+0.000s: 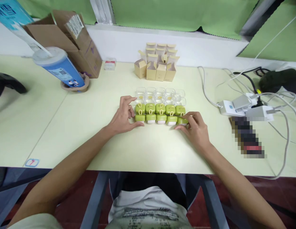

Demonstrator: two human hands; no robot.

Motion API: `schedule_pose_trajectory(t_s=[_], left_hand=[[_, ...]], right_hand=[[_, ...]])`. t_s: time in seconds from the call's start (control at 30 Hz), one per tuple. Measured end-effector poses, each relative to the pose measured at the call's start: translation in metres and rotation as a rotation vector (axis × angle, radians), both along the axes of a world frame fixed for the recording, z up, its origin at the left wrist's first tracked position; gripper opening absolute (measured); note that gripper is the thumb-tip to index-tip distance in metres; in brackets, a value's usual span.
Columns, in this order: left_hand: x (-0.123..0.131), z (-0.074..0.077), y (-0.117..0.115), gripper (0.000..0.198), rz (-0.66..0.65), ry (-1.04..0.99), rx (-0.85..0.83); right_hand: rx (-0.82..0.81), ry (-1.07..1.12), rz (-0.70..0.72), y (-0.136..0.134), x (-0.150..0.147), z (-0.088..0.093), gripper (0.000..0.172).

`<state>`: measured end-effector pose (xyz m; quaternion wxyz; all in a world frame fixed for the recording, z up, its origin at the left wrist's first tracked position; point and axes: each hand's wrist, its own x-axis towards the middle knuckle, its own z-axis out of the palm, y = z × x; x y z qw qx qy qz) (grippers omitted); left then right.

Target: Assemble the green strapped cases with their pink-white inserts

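Observation:
Two rows of small green cases [160, 108] with pale yellow loops stand side by side on the table. White lower bodies show under several in the front row. At the row's left end, my left hand [125, 116] has its thumb and fingers apart, close beside the leftmost front case [139, 118]. My right hand [196, 128] has thumb and fingertips around the rightmost front case [182, 121], partly covering it. Directly behind the green rows lie clear plastic pieces [160, 96], also in two rows.
Several open small cardboard boxes [151, 72] stand by the wall. To the left are a large brown carton [87, 52] and a blue cup [64, 71] with a straw in a holder. On the right lie a power strip [230, 108], cables and a pixelated dark object [248, 136].

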<state>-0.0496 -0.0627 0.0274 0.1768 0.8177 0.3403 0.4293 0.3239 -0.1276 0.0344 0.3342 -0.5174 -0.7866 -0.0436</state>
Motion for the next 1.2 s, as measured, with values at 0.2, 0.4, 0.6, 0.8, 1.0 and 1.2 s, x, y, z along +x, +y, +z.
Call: schedule_pose_trajectory(t_s=[0.2, 0.4, 0.6, 0.8, 1.0, 1.2], left_hand=[[0.002, 0.004, -0.005, 0.085, -0.003, 0.053, 0.05], [0.004, 0.007, -0.007, 0.075, 0.003, 0.097, 0.1], [0.004, 0.008, -0.01, 0.069, 0.045, 0.157, 0.118], [0.003, 0.01, -0.01, 0.068, 0.051, 0.201, 0.155], [0.006, 0.009, -0.013, 0.066, 0.116, 0.159, 0.191], [0.012, -0.006, 0.017, 0.055, 0.404, -0.328, -0.207]], right_hand=[[-0.04, 0.004, 0.112, -0.002, 0.01, 0.007, 0.035], [0.001, -0.015, 0.136, -0.002, 0.017, 0.009, 0.025], [-0.029, -0.025, 0.109, 0.0, 0.017, 0.007, 0.024], [0.0, -0.041, 0.096, 0.002, 0.014, 0.004, 0.024], [-0.038, 0.015, 0.075, -0.006, 0.012, 0.01, 0.034], [-0.267, 0.775, -0.035, 0.053, 0.025, 0.012, 0.034]])
